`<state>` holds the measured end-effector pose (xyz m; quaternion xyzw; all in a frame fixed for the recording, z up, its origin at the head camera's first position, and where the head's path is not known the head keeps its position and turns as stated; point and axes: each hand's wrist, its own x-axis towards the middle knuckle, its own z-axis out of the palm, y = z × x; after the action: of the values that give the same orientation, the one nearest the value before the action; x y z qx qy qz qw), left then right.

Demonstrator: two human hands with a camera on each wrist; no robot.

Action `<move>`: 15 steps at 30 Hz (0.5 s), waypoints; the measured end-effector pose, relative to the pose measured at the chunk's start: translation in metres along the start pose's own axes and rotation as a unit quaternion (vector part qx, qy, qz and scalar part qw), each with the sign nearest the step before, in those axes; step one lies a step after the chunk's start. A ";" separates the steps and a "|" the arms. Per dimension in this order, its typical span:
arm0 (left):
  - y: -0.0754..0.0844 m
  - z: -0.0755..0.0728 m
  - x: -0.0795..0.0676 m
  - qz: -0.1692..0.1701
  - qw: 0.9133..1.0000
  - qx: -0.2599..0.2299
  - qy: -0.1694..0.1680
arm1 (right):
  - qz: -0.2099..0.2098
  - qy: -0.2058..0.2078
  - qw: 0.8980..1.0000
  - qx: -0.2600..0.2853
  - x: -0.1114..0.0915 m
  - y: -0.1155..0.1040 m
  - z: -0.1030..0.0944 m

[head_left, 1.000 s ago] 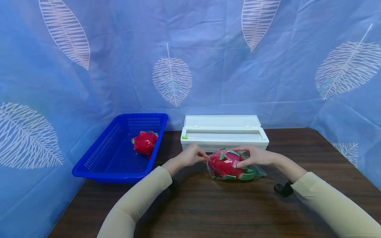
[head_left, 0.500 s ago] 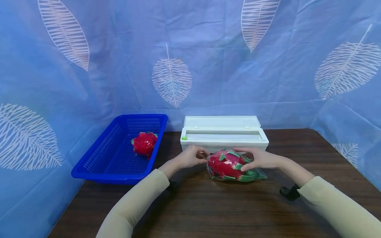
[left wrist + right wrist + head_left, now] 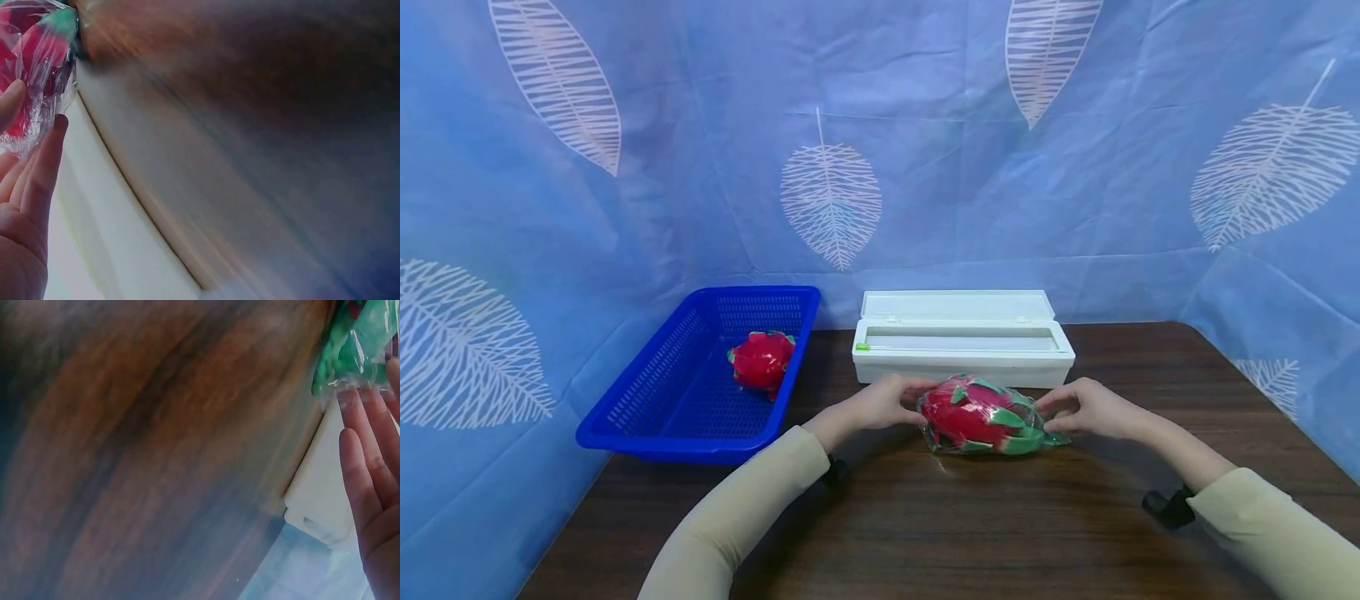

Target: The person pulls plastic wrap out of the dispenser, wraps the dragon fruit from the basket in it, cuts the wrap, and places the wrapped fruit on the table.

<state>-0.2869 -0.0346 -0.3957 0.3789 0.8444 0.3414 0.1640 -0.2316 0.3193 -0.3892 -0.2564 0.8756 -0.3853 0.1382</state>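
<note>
A red dragon fruit (image 3: 972, 414) with green scales lies on the dark wooden table in the head view, covered in clear plastic wrap (image 3: 45, 87). At its left end, my left hand (image 3: 880, 403) holds it between thumb and fingers; the left wrist view has the thumb on the near side and the other fingers behind. My right hand (image 3: 1097, 409) grips the green-tipped right end. In the right wrist view, its fingers (image 3: 356, 419) reach the crinkled wrap over the green scales (image 3: 356, 353).
Behind the fruit stands a white plastic-wrap dispenser (image 3: 962, 367) with its lid raised and a green slider (image 3: 862, 346) on its front bar. A blue basket (image 3: 700, 451) at the left holds another dragon fruit (image 3: 762, 362). A blue leaf-print cloth (image 3: 925, 208) hangs behind the table.
My right hand has moved right, from over the top of the fruit to its green end. The left fingers have shifted from pinching the wrap's end to holding the fruit's left end.
</note>
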 end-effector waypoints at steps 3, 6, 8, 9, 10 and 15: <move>0.000 0.001 0.002 -0.006 1.000 0.000 -0.003 | -0.006 0.012 1.000 -0.021 0.000 0.001 0.002; 0.000 0.001 0.002 -0.007 1.000 -0.005 -0.014 | -0.010 0.013 0.999 -0.029 0.000 0.001 0.002; 0.000 0.001 0.002 -0.009 1.000 -0.007 -0.022 | -0.009 0.010 0.999 -0.031 0.000 0.000 0.002; 0.000 0.001 0.002 -0.008 1.000 -0.006 -0.025 | -0.004 0.010 0.999 -0.032 0.000 -0.001 0.002; 0.000 0.001 0.002 -0.008 1.000 -0.001 -0.028 | -0.004 0.012 0.999 -0.031 0.000 -0.002 0.001; 0.003 -0.002 -0.001 0.008 0.999 0.007 -0.030 | -0.017 0.070 0.997 -0.027 0.000 -0.013 -0.004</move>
<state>-0.2858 -0.0349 -0.3918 0.3972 0.8384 0.3250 0.1837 -0.2290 0.3144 -0.3768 -0.2468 0.8888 -0.3809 0.0628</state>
